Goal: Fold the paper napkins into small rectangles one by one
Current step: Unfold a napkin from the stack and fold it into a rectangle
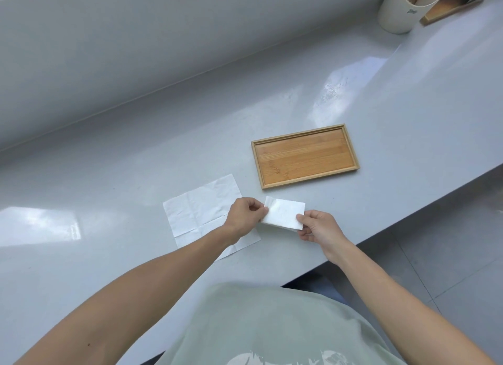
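From the head camera, the person holds a folded napkin (284, 213) between both hands, just above the tabletop (109, 174) near its front edge. The left hand (245, 214) pinches the napkin's left end with fingers closed on it, and the right hand (317, 227) pinches the near right corner the same way. The napkin already looks like a small rectangle, so this one seems close to finished.

An open napkin (201, 214) lies flat to the left, partly under the left wrist, creased but not yet folded. A wooden tray (351, 149) sits just beyond the hands, with nothing in it.

The main risk is that the thin layers slip apart if either pinch eases before the fold is pressed down, which would spring the rectangle open. The left forearm could also drag or crumple the open napkin beneath it when it moves. The folded piece is held close to the front edge of the tabletop, so a careless release might send it off onto the floor.
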